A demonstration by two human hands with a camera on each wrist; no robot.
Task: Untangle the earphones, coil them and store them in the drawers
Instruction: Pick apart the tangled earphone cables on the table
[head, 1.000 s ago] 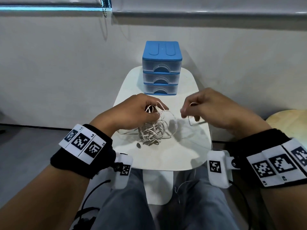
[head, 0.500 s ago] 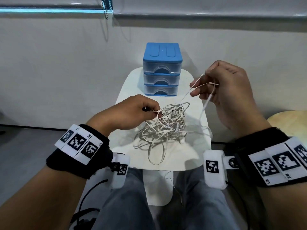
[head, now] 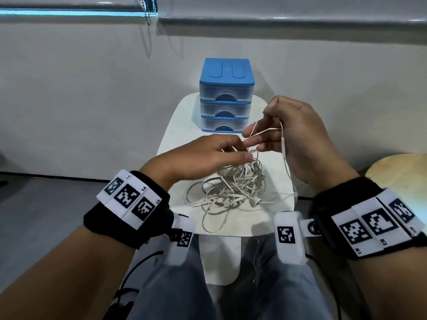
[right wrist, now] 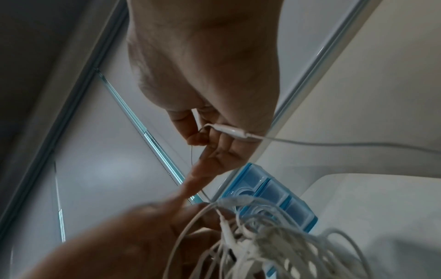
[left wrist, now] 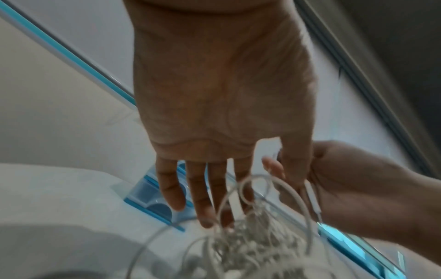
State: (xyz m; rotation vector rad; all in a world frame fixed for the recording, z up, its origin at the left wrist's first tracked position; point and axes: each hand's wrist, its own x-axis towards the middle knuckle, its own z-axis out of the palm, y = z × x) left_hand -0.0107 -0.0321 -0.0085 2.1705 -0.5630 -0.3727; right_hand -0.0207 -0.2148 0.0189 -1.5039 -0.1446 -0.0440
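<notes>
Now right hand (head: pixel 298 144) pinches strand rising from tangled white earphone cable heap (head: pixel 233 188), frame centre; left hand (head: pixel 198 158), fingers straight, touches heap top; heap lies below, nearer left hand.

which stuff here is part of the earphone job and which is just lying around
Job: earphones, drawers, right hand pinching a strand, left hand at the tangle.
Lying about: stool, blind chain.

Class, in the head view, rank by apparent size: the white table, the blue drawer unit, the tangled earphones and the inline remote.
1. white table
2. tangled earphones and blue drawer unit: close; the earphones sprawl wider but lie nearer the camera, so unranked
3. inline remote
</notes>
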